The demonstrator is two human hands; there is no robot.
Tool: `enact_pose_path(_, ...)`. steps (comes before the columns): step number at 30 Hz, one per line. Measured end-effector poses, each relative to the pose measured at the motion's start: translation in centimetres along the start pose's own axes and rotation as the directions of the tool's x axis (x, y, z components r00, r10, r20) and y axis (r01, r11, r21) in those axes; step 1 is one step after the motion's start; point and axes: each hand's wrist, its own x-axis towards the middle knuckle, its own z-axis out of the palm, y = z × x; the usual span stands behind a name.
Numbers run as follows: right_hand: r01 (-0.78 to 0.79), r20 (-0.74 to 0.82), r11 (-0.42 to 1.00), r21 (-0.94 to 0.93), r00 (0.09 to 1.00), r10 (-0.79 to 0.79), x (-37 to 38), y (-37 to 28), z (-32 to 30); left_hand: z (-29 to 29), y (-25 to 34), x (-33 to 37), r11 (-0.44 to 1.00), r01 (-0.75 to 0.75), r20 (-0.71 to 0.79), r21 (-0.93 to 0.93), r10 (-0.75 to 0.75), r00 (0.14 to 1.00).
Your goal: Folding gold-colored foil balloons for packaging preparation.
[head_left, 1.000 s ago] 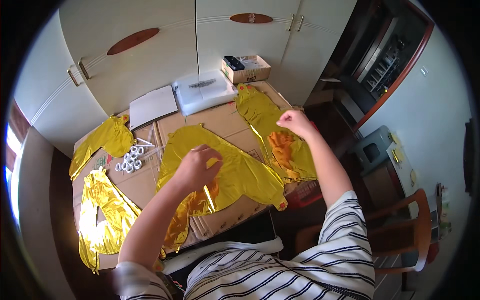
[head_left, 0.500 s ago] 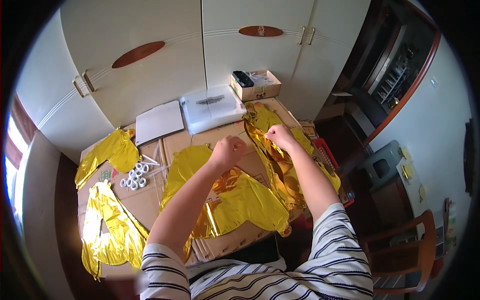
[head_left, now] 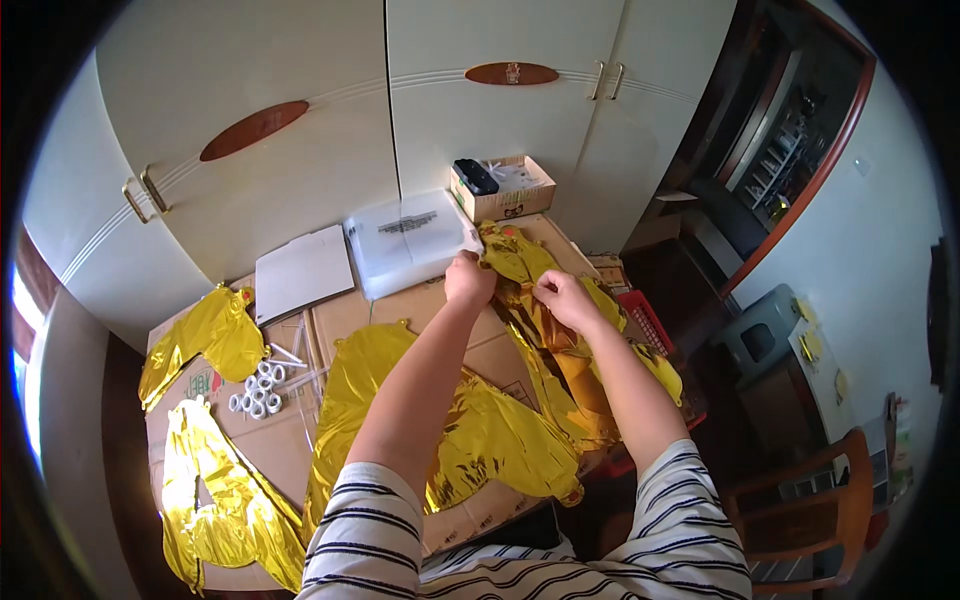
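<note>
My right hand is closed in a pinch on the gold foil balloon, which lies flat and crumpled at the right of the cardboard. At that balloon's upper left edge is my left hand, fingers curled; what they grip, if anything, is hidden. Under my left forearm lies another gold foil balloon, flat and wrinkled. Two more flat foil balloons rest at the left: one at the far side and a sunlit one nearer me.
White tape rolls and thin white sticks lie left of centre on the cardboard. Behind are a pale flat board, a clear plastic package and an open carton. A red basket and wooden chair stand right.
My left hand has moved right and away from me, to the right balloon's edge. My right hand stays at that balloon, slightly lower in view. The view has shifted a little.
</note>
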Motion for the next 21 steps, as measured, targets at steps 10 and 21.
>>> enact_pose_path(10, -0.16, -0.086, 0.823, 0.545, 0.966, 0.244, 1.4, 3.0, -1.4, 0.8, -1.1, -1.0, 0.933, -0.238, -0.201, 0.269, 0.296, 0.934)
enact_pose_path(21, -0.034, -0.064, 0.999, -0.033, 0.997, 0.032, 3.4, -3.2, -2.5, 2.7, -0.8, -2.8, 0.522, -0.743, 0.226, 0.419, 0.733, 0.642)
